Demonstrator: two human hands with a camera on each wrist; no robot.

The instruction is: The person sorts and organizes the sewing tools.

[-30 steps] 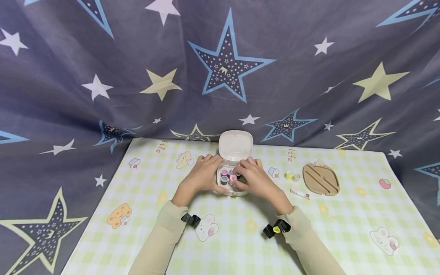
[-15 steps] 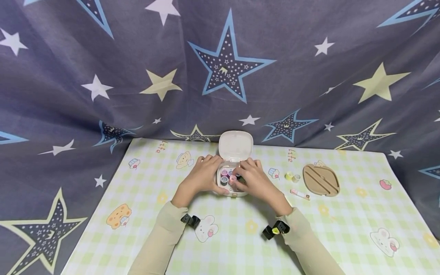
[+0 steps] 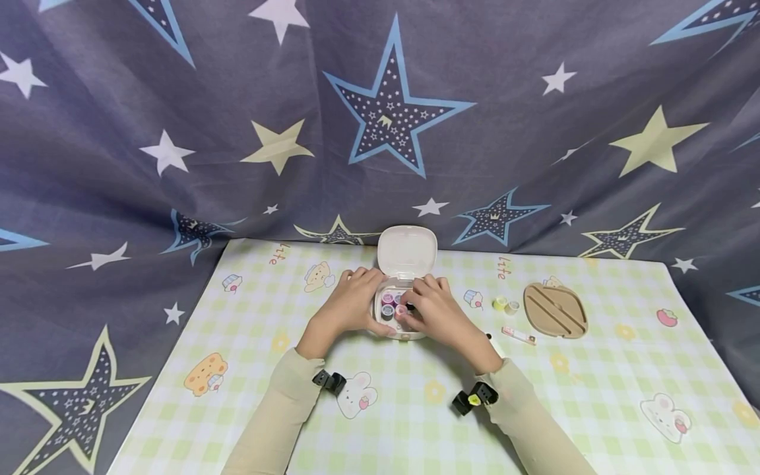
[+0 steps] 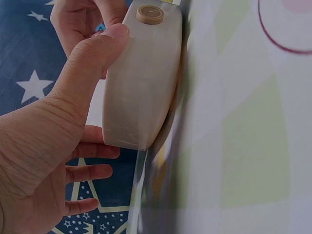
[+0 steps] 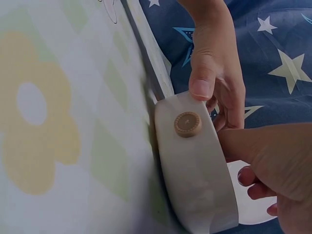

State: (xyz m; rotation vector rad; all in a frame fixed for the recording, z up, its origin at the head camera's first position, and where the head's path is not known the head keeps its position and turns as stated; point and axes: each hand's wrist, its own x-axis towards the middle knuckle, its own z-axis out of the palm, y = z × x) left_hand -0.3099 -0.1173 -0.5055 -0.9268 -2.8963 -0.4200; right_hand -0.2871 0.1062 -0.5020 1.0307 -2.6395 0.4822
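A small white box (image 3: 410, 335) stands on the table with its lid (image 3: 407, 252) raised at the back. A round tan button (image 4: 149, 14) sits on its front wall. My left hand (image 3: 351, 305) holds the box's left side, thumb on the front rim and fingers toward the back. Inside are several small thread spools, among them a purple spool (image 3: 388, 299) and a dark spool (image 3: 388, 313). My right hand (image 3: 441, 313) reaches in from the right and pinches a pink spool (image 3: 401, 309) between thumb and forefinger. Its fingers hide the box's right part.
To the right lie a yellow spool (image 3: 500, 303), a whitish spool (image 3: 512, 307) and a thin pink-and-white strip (image 3: 518, 335). Beyond them is a tan slotted tray (image 3: 555, 310). A star-patterned curtain (image 3: 505, 165) hangs behind the checked tablecloth (image 3: 237, 429).
My right hand has shifted slightly left inside the box, the pink spool moving a little with it. The left hand and the box have stayed put.
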